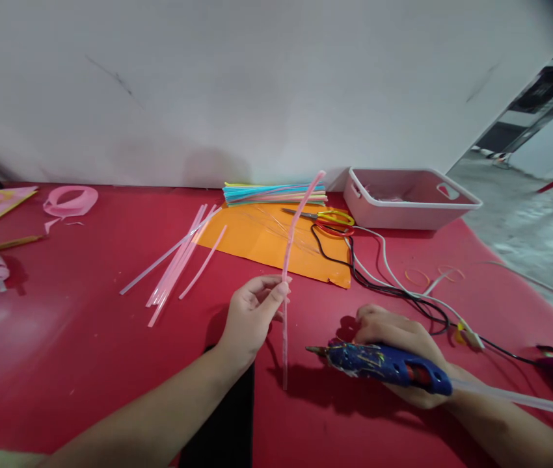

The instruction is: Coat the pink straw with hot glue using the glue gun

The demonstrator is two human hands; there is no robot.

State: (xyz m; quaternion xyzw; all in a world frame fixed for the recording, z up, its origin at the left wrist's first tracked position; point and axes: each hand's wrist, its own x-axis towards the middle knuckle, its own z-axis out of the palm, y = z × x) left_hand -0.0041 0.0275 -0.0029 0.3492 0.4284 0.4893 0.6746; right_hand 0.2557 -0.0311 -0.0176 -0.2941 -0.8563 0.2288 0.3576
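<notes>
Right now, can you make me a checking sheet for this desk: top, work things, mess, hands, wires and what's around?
Surface: red tabletop, pink scraps at left.
Work things: bent pink stem, blue glue gun; nozzle not touching the stem.
Clutter: scissors, orange sheet, loose pink strips.
Hands: left hand pinches the stem; right hand holds the glue gun.
Cables: black cable and white cable, lying loosely.
Surroundings: white panel behind, grey floor at right.

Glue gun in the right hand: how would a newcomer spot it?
On the red table, find the pink bin, then the right hand nearer the viewer. That hand holds the glue gun, nozzle pointing left. Its streaked blue body and pale rear stick set it apart from the thin pink strip in the left hand.
</notes>
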